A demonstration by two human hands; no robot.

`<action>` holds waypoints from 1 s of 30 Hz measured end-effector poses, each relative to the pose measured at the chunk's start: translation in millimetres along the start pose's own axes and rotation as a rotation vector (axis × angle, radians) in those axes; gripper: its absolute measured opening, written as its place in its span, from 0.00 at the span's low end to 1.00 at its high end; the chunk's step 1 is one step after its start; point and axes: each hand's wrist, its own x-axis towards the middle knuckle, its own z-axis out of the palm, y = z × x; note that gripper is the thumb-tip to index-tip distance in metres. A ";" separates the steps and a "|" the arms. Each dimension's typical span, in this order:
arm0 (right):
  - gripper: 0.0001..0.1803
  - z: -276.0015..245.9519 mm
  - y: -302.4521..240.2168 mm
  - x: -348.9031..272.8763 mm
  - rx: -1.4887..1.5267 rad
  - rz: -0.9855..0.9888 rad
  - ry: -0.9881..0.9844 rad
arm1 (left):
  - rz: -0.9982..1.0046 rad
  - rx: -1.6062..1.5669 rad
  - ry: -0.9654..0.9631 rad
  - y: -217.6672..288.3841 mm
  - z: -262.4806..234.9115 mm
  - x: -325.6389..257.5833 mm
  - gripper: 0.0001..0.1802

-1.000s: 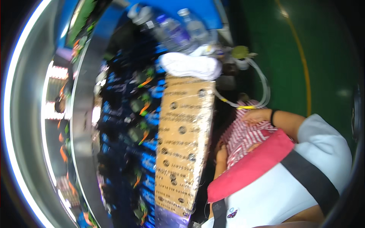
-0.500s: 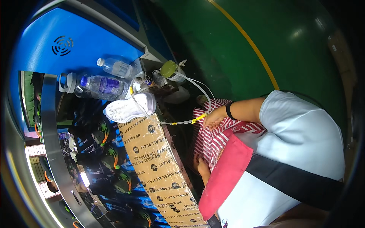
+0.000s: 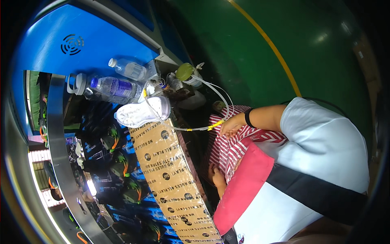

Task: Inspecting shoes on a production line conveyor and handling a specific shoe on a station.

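My right hand (image 3: 232,125), with a black band at its wrist, rests on a red-and-white striped apron (image 3: 243,112). Its fingers are loosely bent, with nothing visible in them. Right beside the fingers is the yellow connector (image 3: 215,125) of a thin clear tube (image 3: 221,97); I cannot tell if they touch. Lower in the view, my left hand (image 3: 217,177) lies against the apron, partly in shadow, its visible fingers extended. Ahead of both, a white shoe sole (image 3: 143,112) lies on the end of a cardboard-covered ledge (image 3: 164,162). The tube loops across it.
A jar with a green lid (image 3: 185,72) stands by the ledge. Plastic bottles (image 3: 118,89) lie near a blue machine panel (image 3: 93,36). Dark shoes with orange and green trim (image 3: 130,191) sit beyond the ledge, beside a metal rail (image 3: 61,154).
The whole view has shifted slightly, so the ledge, sole and bottles appear a little farther right. Both hands stay resting on the apron.
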 end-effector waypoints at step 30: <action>0.14 -3.6 1.5 -1.8 0.036 0.002 -0.016 | -0.165 -0.340 -0.006 -3.8 3.4 0.4 0.17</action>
